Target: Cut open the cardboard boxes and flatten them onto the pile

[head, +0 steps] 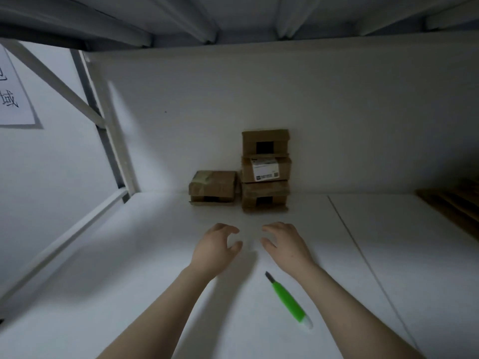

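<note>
Three small taped cardboard boxes stand stacked against the back wall: the top box (265,142), the middle box with a white label (265,169) and the bottom box (265,196). A fourth box (212,187) sits alone to their left. My left hand (217,248) and my right hand (285,244) hover side by side over the white shelf surface (155,255), short of the boxes, fingers loosely curled and holding nothing. A green utility knife (288,299) lies on the surface between my forearms, blade tip pointing away from me.
A white metal shelf frame (103,130) with a diagonal brace rises at the left. A paper sign (13,94) hangs on the left wall. Brown flat cardboard (456,206) lies at the far right edge. A shelf underside (233,16) runs overhead.
</note>
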